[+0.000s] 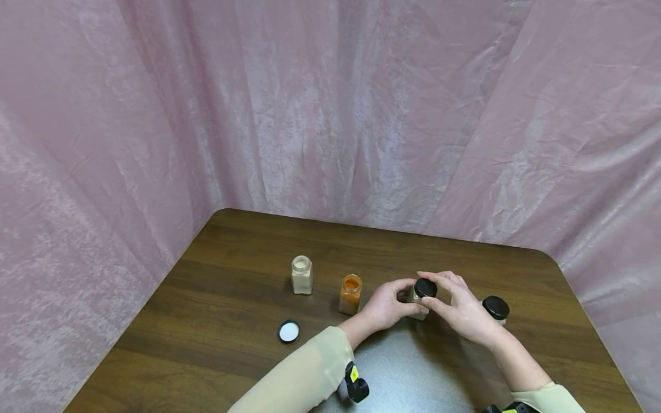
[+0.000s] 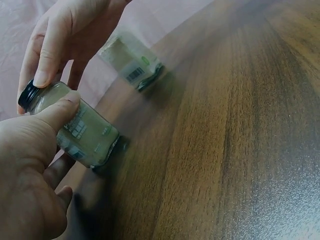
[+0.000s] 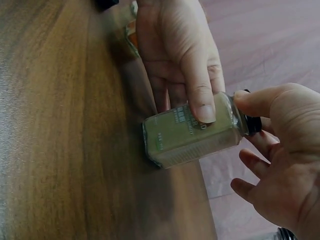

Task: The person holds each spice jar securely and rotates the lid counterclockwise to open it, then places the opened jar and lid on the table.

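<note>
A square glass jar of greenish-beige powder [image 3: 187, 132] with a black lid [image 1: 426, 287] stands between both hands. My left hand [image 1: 388, 305] grips the jar's body, thumb along one printed side in the right wrist view. With thumb and fingers, my right hand [image 1: 461, 307] pinches the black lid from the other side. The lid sits on the jar's neck in both wrist views. Left of my left hand is an uncapped jar of orange powder [image 1: 350, 298]. Just beyond my right hand is another black-lidded jar [image 1: 496, 308], also seen blurred in the left wrist view.
An uncapped jar of pale powder [image 1: 302, 278] stands farther left on the wooden table [image 1: 232, 287]. A loose black lid [image 1: 288, 331] lies with its white inside up, nearer the front. Pink curtains [image 1: 330, 115] hang behind the table's back edge.
</note>
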### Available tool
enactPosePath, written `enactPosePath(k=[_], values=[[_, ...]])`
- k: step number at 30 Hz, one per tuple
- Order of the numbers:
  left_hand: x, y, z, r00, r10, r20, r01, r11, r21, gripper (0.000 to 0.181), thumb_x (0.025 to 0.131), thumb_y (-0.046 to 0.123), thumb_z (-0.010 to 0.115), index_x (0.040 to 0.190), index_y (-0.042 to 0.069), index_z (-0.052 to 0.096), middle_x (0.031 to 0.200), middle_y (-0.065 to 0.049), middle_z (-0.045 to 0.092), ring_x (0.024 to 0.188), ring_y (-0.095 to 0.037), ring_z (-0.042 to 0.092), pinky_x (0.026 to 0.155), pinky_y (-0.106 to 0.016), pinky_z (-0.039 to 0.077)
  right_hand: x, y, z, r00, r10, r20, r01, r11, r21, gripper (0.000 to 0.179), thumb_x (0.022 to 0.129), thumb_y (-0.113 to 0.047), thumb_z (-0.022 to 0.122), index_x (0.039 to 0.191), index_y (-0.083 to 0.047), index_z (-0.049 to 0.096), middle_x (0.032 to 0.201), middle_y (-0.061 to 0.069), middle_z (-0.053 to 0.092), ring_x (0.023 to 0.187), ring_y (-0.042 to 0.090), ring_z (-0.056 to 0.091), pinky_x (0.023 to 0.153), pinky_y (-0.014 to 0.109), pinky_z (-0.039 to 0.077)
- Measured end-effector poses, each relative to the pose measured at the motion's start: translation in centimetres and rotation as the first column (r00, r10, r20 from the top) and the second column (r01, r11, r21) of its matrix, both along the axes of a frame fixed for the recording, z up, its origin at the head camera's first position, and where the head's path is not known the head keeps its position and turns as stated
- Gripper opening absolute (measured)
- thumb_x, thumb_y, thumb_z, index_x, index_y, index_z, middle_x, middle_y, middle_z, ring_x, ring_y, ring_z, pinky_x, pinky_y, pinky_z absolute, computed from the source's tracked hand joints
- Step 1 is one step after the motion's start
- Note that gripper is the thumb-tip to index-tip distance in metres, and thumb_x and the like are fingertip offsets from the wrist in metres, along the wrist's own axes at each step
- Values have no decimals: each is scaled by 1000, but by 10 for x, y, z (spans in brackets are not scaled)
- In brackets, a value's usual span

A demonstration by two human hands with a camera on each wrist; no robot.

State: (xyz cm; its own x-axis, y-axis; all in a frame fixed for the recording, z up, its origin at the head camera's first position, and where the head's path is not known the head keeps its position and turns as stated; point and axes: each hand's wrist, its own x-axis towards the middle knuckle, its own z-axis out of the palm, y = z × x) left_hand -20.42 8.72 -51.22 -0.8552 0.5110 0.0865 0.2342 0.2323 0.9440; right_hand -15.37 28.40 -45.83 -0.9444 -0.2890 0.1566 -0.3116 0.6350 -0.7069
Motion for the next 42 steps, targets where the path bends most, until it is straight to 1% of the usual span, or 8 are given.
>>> enactPosePath(k=[5,9,14,18,23,27,34,42], values=[[1,0,0,1000,2,2,-2,1000,-8,41,85,24,87,123,22,71,110,14,70,101,-2,63,88,-23,50,0,2,1,999,55,1,-55,998,-13,51,102,-26,66,151,-29,50,133,-2,52,132,26,35,97,62,37],[1,-1,-1,1000,12,6,-12,1000,-8,44,85,24,87,126,22,71,113,13,70,103,-2,63,90,-24,49,-1,0,1,999,48,-5,-48,999,2,58,101,-25,68,154,-25,46,142,2,50,137,29,32,100,63,35],[0,-1,-2,1000,24,10,-24,1000,2,46,84,22,87,128,20,71,115,12,71,103,-2,63,91,-24,49,-3,-6,1,1000,-14,-27,14,1000,7,75,94,-31,77,157,-16,40,147,9,48,141,33,31,104,63,30],[-1,-2,-2,1000,14,9,-14,1000,6,46,84,24,87,127,19,71,112,12,72,101,-1,64,89,-23,49,-4,-8,4,996,-82,-30,82,997,7,80,90,-39,81,155,-15,42,144,8,51,140,33,32,105,62,31],[-1,-3,-2,1000,15,14,-15,1000,5,45,84,27,88,126,21,71,110,13,72,100,-1,64,87,-23,50,-4,-10,5,988,-132,-81,135,990,35,76,87,-41,83,149,-12,50,139,11,55,136,36,35,102,59,34],[-2,-3,-2,1000,13,15,-13,1000,6,45,84,25,87,126,20,71,111,12,72,101,-3,65,87,-23,50,-3,-11,4,976,-180,-119,188,980,61,73,84,-46,85,140,-9,58,134,13,57,134,37,35,101,58,34],[-1,-3,-1,1000,24,7,-24,1000,-13,44,84,24,87,125,20,72,112,12,71,101,-3,64,89,-24,50,-2,-14,0,962,-241,-126,251,965,72,67,80,-54,85,126,-8,66,123,10,61,129,36,37,99,55,33],[-1,-4,1,1000,12,23,-12,1000,2,45,85,20,86,127,17,71,111,10,72,99,1,63,88,-21,49,-2,-18,-1,954,-267,-134,279,957,80,60,78,-54,86,116,-12,68,118,10,62,126,37,39,97,54,34]])
